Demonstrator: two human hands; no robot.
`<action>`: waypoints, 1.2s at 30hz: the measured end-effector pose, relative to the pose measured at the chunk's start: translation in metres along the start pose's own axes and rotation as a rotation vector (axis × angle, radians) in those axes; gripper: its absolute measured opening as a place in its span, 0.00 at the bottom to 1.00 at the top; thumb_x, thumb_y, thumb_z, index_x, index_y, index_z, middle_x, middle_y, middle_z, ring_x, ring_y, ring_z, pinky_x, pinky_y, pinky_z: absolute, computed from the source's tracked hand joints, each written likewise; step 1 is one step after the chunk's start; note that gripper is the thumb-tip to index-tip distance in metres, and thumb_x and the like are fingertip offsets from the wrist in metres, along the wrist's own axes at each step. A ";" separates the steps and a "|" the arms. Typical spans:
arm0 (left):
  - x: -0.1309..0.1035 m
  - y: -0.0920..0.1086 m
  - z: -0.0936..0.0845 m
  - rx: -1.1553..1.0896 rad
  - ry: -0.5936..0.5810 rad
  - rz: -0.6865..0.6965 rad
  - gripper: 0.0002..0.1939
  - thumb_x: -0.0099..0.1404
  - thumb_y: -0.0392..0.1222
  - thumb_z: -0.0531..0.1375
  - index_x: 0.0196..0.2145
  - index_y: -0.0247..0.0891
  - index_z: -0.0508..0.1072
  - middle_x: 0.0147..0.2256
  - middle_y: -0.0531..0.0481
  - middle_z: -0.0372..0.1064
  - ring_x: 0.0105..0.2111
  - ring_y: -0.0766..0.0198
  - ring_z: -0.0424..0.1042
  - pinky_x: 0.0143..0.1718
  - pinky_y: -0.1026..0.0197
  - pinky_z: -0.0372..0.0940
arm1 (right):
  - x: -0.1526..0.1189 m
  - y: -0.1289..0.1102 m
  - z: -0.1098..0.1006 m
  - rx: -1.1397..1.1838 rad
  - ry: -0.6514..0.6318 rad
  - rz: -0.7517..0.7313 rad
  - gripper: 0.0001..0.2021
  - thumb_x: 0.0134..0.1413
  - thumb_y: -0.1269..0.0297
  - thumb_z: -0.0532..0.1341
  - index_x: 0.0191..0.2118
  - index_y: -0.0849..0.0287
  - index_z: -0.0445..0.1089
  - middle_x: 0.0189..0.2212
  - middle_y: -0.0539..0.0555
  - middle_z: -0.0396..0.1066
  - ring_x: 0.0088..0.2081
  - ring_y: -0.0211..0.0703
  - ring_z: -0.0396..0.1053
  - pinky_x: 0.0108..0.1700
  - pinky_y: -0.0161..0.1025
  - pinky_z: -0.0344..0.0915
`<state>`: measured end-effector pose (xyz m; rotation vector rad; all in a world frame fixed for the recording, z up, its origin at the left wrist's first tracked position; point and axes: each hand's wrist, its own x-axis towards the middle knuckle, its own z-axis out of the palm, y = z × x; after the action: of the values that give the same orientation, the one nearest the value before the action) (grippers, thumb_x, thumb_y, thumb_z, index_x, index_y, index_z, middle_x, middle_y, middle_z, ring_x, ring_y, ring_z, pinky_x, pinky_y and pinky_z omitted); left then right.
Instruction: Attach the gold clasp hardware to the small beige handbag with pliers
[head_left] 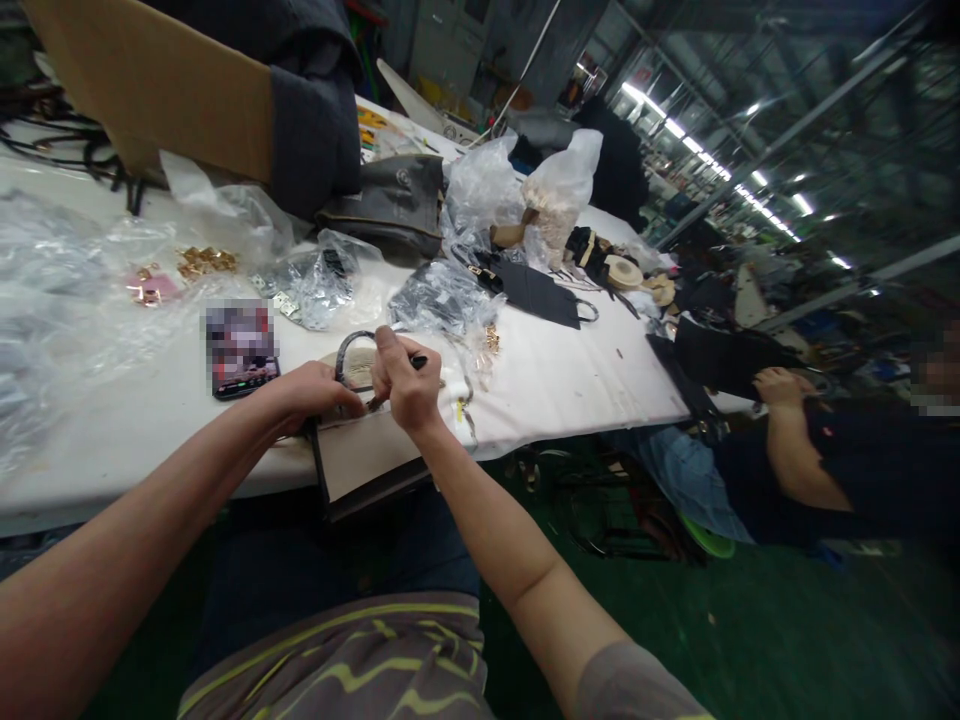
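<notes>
Black-and-tan bag (375,458): just the one between the hands, sat at the near edge of the tabletop (562,380) and sticking out over the lap.
Handle (340,352): one dark loop I can see on it, standing up.
Phone (247,385): one, lying left of the bag, screen pixelated.
Gold hardware (206,261): three little clusters by my count, too small to number the pieces.
Flat black bag (541,292): one, further back, handle pointing right.
Cream round thing (352,366): one, half hidden behind the loop, no clue what it is.
Clear plastic bags (480,185): several, all crumpled together, so no honest count.
Co-worker (795,450): one person off to the right, blurry and cut off by the frame.
Left hand (328,390): pretty much closed, fingers pinching the bag's top edge by the handle; fingertips partly covered.
Right hand (409,385): curled into a fist around a dark tool (418,362), only its end poking out, working tip hard to make out.
</notes>
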<state>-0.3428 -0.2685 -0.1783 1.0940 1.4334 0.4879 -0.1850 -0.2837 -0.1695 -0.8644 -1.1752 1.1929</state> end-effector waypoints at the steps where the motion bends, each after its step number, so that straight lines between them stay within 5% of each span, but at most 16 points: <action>1: 0.000 -0.001 0.001 0.019 0.013 -0.011 0.20 0.31 0.43 0.76 0.25 0.38 0.78 0.24 0.49 0.73 0.25 0.57 0.69 0.25 0.60 0.59 | 0.004 -0.004 -0.002 0.052 0.017 0.030 0.35 0.68 0.33 0.69 0.24 0.51 0.53 0.17 0.41 0.47 0.19 0.33 0.47 0.21 0.38 0.46; 8: 0.000 -0.003 0.001 0.047 0.004 -0.049 0.23 0.29 0.48 0.77 0.26 0.36 0.82 0.26 0.44 0.79 0.28 0.54 0.73 0.26 0.58 0.62 | 0.009 -0.035 -0.026 0.261 0.086 0.049 0.37 0.70 0.38 0.69 0.23 0.51 0.48 0.17 0.40 0.42 0.17 0.31 0.38 0.18 0.36 0.39; 17: -0.003 -0.002 0.002 -0.007 0.002 -0.029 0.21 0.31 0.44 0.78 0.25 0.38 0.81 0.26 0.45 0.79 0.28 0.53 0.74 0.27 0.59 0.64 | 0.005 -0.016 -0.024 0.253 0.011 0.169 0.32 0.72 0.45 0.67 0.24 0.51 0.49 0.18 0.39 0.43 0.17 0.31 0.39 0.18 0.36 0.39; 29: -0.006 0.000 0.004 0.011 0.031 -0.023 0.21 0.30 0.44 0.78 0.25 0.38 0.79 0.25 0.47 0.77 0.27 0.53 0.74 0.26 0.59 0.65 | 0.087 0.016 0.009 0.058 -0.145 0.733 0.32 0.71 0.44 0.72 0.29 0.50 0.51 0.16 0.35 0.45 0.18 0.29 0.36 0.17 0.30 0.35; 32: -0.010 -0.003 0.004 -0.028 -0.007 -0.009 0.22 0.31 0.45 0.79 0.26 0.39 0.79 0.27 0.46 0.79 0.29 0.51 0.77 0.28 0.58 0.67 | 0.071 0.005 -0.008 0.155 -0.144 0.614 0.35 0.68 0.40 0.73 0.28 0.50 0.48 0.16 0.36 0.44 0.18 0.30 0.36 0.16 0.32 0.35; 36: -0.011 -0.005 0.005 -0.039 0.027 -0.003 0.22 0.32 0.44 0.79 0.27 0.40 0.79 0.26 0.49 0.77 0.30 0.50 0.77 0.28 0.57 0.68 | 0.028 -0.013 -0.027 0.249 0.022 0.265 0.36 0.69 0.38 0.70 0.26 0.49 0.46 0.17 0.38 0.42 0.18 0.31 0.38 0.17 0.35 0.39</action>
<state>-0.3414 -0.2813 -0.1774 1.0572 1.4433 0.5289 -0.1572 -0.2566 -0.1573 -0.8579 -0.8886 1.5055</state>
